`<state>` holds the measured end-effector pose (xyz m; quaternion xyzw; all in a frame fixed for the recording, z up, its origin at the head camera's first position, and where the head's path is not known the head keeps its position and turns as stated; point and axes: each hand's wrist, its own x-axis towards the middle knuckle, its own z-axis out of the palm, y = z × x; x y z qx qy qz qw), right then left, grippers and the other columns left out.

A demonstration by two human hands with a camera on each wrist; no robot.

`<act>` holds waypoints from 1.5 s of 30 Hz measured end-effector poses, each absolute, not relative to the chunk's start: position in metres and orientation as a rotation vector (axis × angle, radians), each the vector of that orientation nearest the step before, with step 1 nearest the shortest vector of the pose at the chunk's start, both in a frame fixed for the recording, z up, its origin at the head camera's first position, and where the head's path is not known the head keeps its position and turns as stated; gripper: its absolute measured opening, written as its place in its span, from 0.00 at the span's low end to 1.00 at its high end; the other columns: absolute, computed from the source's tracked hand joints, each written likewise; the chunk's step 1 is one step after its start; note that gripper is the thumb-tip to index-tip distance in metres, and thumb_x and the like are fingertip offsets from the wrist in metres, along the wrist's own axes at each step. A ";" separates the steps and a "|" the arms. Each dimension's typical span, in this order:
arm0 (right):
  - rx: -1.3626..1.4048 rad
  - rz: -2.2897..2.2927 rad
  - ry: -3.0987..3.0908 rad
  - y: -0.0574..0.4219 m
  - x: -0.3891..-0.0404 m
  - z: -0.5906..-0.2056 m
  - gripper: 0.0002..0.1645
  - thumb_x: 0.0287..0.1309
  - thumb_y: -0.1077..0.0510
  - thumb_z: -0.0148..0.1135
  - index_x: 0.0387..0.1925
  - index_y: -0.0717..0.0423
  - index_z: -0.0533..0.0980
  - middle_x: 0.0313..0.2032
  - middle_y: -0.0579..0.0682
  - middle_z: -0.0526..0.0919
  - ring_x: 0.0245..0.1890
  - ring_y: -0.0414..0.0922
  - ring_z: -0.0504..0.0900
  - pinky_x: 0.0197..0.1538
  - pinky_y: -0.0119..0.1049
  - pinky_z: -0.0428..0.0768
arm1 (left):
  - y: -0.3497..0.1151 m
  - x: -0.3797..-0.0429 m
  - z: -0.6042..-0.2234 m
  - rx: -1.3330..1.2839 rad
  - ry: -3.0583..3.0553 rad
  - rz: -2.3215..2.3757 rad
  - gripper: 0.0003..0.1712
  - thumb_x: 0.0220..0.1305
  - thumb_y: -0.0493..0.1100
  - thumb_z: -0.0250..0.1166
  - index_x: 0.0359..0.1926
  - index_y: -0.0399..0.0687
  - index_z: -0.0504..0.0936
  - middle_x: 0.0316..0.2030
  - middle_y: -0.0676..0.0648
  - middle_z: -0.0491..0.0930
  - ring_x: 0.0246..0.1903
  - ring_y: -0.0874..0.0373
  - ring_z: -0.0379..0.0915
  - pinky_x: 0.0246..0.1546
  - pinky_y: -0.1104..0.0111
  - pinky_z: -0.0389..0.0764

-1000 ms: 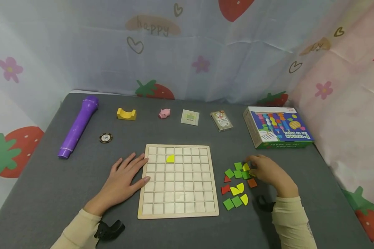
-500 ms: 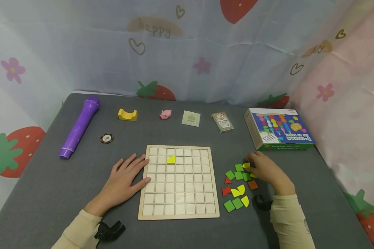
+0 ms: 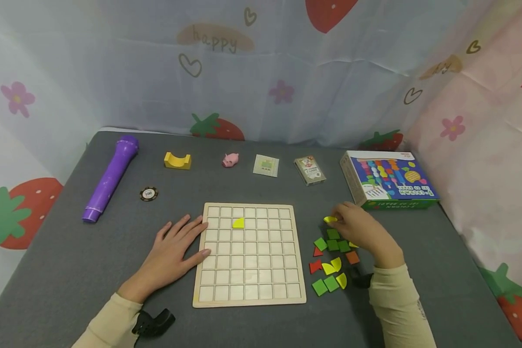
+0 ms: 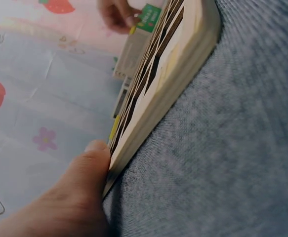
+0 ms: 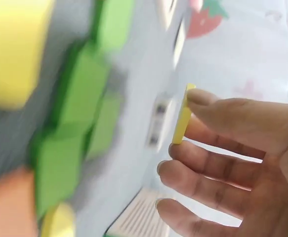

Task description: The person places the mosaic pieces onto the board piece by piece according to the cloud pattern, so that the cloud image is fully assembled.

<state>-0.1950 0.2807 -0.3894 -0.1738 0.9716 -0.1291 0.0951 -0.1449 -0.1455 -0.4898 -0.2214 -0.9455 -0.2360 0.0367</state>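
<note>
A wooden grid board point(image 3: 251, 276) lies flat on the grey table, with one yellow quarter-round tile point(image 3: 238, 223) in a cell of its second row. My left hand point(image 3: 167, 256) rests at the board's left edge, fingers spread, thumb and fingertips touching the rim. Between thumb and fingers, my right hand point(image 3: 365, 233) pinches another yellow tile point(image 5: 183, 118), lifted above the table. Below that hand lie loose green tiles point(image 3: 332, 245), red tiles point(image 3: 315, 266), an orange tile point(image 3: 353, 257) and more yellow tiles point(image 3: 341, 280).
Along the back stand a purple microphone point(image 3: 111, 179), a yellow arched block point(image 3: 177, 161), a pink pig point(image 3: 230, 160), a small square packet point(image 3: 266, 166), a card box point(image 3: 310, 170) and a colourful game box point(image 3: 391, 180). A poker chip point(image 3: 149, 194) lies left of the board.
My right hand has picked up a yellow tile from the pile and moved it up and left, towards the board's upper right. The left hand has stayed in place.
</note>
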 end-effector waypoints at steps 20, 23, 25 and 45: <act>-0.901 -0.380 2.778 0.166 -0.213 -0.412 0.12 0.61 0.52 0.64 0.42 0.55 0.77 0.37 0.48 0.78 0.34 0.41 0.76 0.39 0.37 0.77 | -0.144 -0.143 -0.488 -0.712 -2.921 -0.677 0.42 0.58 0.72 0.58 0.69 0.59 0.65 0.71 0.44 0.57 0.71 0.42 0.47 0.64 0.38 0.47; -0.883 -0.343 2.799 0.160 -0.214 -0.415 0.12 0.61 0.51 0.64 0.41 0.54 0.78 0.38 0.48 0.78 0.34 0.40 0.77 0.39 0.37 0.78 | -0.142 -0.143 -0.488 -0.700 -2.932 -0.681 0.43 0.58 0.72 0.57 0.69 0.57 0.65 0.71 0.43 0.57 0.71 0.42 0.46 0.65 0.38 0.46; -0.876 -0.317 2.812 0.156 -0.214 -0.416 0.12 0.61 0.51 0.64 0.41 0.54 0.78 0.39 0.48 0.79 0.35 0.41 0.77 0.40 0.37 0.78 | -0.141 -0.143 -0.487 -0.691 -2.941 -0.690 0.44 0.57 0.72 0.58 0.68 0.56 0.66 0.71 0.43 0.57 0.72 0.42 0.46 0.65 0.38 0.46; -0.872 -0.259 2.808 0.141 -0.209 -0.414 0.12 0.61 0.58 0.63 0.46 0.55 0.78 0.42 0.49 0.83 0.40 0.42 0.81 0.43 0.36 0.80 | -0.140 -0.143 -0.488 -0.685 -2.890 -0.738 0.41 0.57 0.70 0.60 0.65 0.56 0.68 0.70 0.43 0.59 0.71 0.42 0.48 0.65 0.38 0.45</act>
